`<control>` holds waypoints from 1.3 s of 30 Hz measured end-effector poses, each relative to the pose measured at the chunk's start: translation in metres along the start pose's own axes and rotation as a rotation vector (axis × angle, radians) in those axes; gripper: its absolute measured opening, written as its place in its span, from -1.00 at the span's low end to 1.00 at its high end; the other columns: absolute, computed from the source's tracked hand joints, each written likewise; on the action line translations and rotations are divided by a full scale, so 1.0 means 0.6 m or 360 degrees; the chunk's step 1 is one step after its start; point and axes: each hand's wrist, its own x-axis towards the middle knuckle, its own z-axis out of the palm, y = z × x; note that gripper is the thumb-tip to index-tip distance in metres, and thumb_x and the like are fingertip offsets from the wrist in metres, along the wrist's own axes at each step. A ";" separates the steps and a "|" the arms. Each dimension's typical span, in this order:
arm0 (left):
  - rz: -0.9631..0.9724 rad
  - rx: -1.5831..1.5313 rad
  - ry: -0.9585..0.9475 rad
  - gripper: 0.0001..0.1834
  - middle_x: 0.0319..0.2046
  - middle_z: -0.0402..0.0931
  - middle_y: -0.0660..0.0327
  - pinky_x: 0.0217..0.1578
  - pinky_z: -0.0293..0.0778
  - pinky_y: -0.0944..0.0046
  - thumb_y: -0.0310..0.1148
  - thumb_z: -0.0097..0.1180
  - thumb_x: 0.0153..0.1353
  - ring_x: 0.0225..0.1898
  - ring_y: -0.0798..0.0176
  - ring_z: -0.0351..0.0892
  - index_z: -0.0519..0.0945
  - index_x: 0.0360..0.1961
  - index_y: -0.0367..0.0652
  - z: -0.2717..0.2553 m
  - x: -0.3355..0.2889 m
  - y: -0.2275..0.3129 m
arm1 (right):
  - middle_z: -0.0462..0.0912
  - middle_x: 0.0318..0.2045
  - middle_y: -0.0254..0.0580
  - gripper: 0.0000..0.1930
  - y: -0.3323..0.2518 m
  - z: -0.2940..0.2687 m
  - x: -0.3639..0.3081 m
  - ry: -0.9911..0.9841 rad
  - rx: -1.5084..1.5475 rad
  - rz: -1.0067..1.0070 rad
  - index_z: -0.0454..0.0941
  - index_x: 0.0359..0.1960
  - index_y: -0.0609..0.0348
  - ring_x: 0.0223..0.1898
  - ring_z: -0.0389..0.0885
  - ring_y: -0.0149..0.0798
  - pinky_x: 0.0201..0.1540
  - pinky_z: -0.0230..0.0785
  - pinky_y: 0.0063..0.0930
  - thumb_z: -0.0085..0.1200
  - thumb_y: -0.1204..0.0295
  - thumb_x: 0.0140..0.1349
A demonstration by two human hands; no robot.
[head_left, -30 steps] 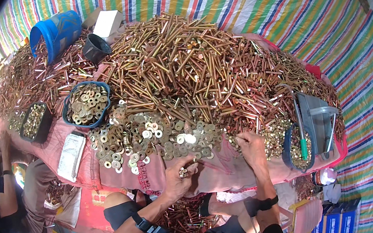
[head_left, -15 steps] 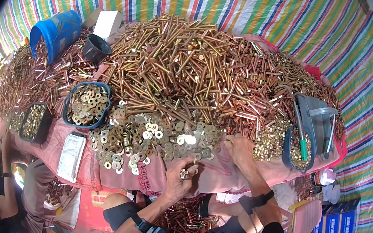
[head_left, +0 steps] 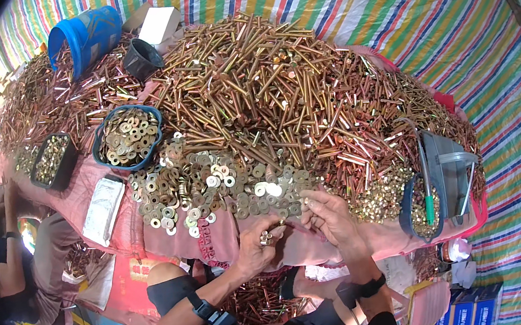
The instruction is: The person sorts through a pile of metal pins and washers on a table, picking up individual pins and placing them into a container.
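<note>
My left hand point(head_left: 257, 249) is closed around a few metal bolts point(head_left: 266, 236), whose shiny ends poke out between the fingers. Beside it, my right hand point(head_left: 334, 220) has its thumb and fingertips pinched together at the near edge of the washers. Something small and pale shows at those fingertips, too small to make out. Loose flat washers point(head_left: 178, 190) spread over the pink cloth point(head_left: 221, 237) just beyond both hands. Right of my right hand lies a heap of small brass-coloured nuts point(head_left: 380, 196).
Long bolts point(head_left: 244, 86) form a big mound behind. Left stand a blue-rimmed tub of washers point(head_left: 100, 158), a dark tray of nuts point(head_left: 67, 175) and a white packet point(head_left: 104, 212). A nut-filled scoop point(head_left: 406, 219) and grey container point(head_left: 447, 157) stand right. A co-worker's arm point(head_left: 10, 261) is far left.
My right hand has drawn back from the edge of the nuts and washers, nearer to my left hand, its fingers now pinched. My left hand keeps its bolts. The whole view has shifted slightly.
</note>
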 end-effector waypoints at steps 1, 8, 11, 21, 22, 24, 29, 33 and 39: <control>-0.0003 0.0012 -0.0005 -0.60 -0.11 0.70 -0.04 -0.01 0.61 0.19 -0.66 0.19 0.28 -0.08 0.01 0.76 0.60 0.16 -0.30 0.000 0.000 -0.001 | 0.71 -0.14 -0.10 -0.60 0.000 0.005 -0.002 -0.0023 -0.0084 -0.0001 0.51 0.31 0.41 -0.29 0.75 -0.32 -0.24 0.62 -0.52 0.14 0.46 0.53; 0.0096 0.0007 -0.0007 -0.48 -0.07 0.70 -0.05 0.07 0.60 0.15 -0.72 0.18 0.14 0.00 -0.04 0.74 0.61 0.18 -0.29 0.001 0.000 -0.008 | 0.72 -0.10 -0.15 -0.65 0.004 0.043 -0.012 -0.0208 -0.0948 -0.0366 0.61 0.22 0.35 -0.22 0.73 -0.33 -0.16 0.59 -0.53 0.20 0.43 0.50; 0.0072 -0.0049 -0.0025 -0.43 -0.06 0.69 -0.07 0.08 0.59 0.16 -0.74 0.14 0.08 0.02 -0.04 0.73 0.61 0.19 -0.29 -0.001 -0.001 -0.006 | 0.72 -0.10 -0.13 -0.71 0.004 0.062 -0.010 -0.0261 -0.1338 -0.0790 0.67 0.11 0.36 -0.17 0.72 -0.28 -0.11 0.57 -0.46 0.25 0.46 0.44; 0.0121 -0.0057 -0.0104 -0.40 -0.06 0.68 -0.05 0.06 0.59 0.16 -0.76 0.13 0.02 0.00 -0.06 0.73 0.61 0.18 -0.29 -0.009 0.001 -0.005 | 0.71 -0.18 -0.14 -0.68 0.010 0.087 -0.028 0.0027 -0.1413 -0.0513 0.66 0.04 0.32 -0.18 0.69 -0.35 -0.14 0.53 -0.47 0.38 0.48 0.31; 0.0118 -0.0057 -0.0112 -0.40 -0.06 0.68 -0.05 0.06 0.59 0.16 -0.76 0.13 0.02 0.00 -0.07 0.73 0.61 0.18 -0.29 -0.009 0.000 -0.004 | 0.71 -0.20 -0.14 -0.72 0.008 0.089 -0.031 0.0005 -0.1399 -0.0540 0.66 0.01 0.30 -0.20 0.70 -0.35 -0.16 0.55 -0.45 0.37 0.48 0.32; 0.0122 -0.0064 -0.0129 -0.41 -0.06 0.68 -0.05 0.06 0.60 0.16 -0.76 0.14 0.02 -0.01 -0.05 0.73 0.61 0.17 -0.30 -0.012 0.000 -0.003 | 0.70 -0.23 -0.14 -0.80 0.004 0.091 -0.037 0.0004 -0.1443 -0.0463 0.65 -0.06 0.27 -0.24 0.73 -0.34 -0.19 0.58 -0.42 0.34 0.49 0.36; 0.0040 -0.0108 -0.0147 -0.43 -0.07 0.68 -0.04 0.04 0.60 0.16 -0.75 0.14 0.02 -0.04 -0.01 0.74 0.61 0.14 -0.32 -0.013 0.000 0.001 | 0.70 -0.25 -0.15 -0.75 0.001 0.088 -0.034 -0.0084 -0.1529 -0.0857 0.66 -0.06 0.29 -0.31 0.70 -0.34 -0.24 0.56 -0.43 0.39 0.46 0.32; 0.0104 -0.0110 -0.0137 -0.44 -0.09 0.68 -0.03 0.01 0.60 0.17 -0.73 0.14 0.02 -0.06 0.01 0.73 0.61 0.13 -0.32 -0.012 0.003 0.000 | 0.70 -0.27 -0.14 -0.74 0.014 0.089 -0.031 0.0088 -0.1369 -0.0536 0.69 -0.06 0.28 -0.36 0.69 -0.30 -0.30 0.54 -0.41 0.42 0.44 0.29; 0.0099 -0.0127 -0.0179 -0.46 -0.11 0.67 0.00 -0.02 0.60 0.19 -0.71 0.12 0.05 -0.10 0.03 0.72 0.62 0.14 -0.30 -0.013 0.005 0.001 | 0.68 -0.35 -0.19 -0.77 0.009 0.096 -0.031 0.0007 -0.1602 -0.1026 0.71 -0.20 0.26 -0.43 0.64 -0.31 -0.35 0.51 -0.38 0.46 0.37 0.26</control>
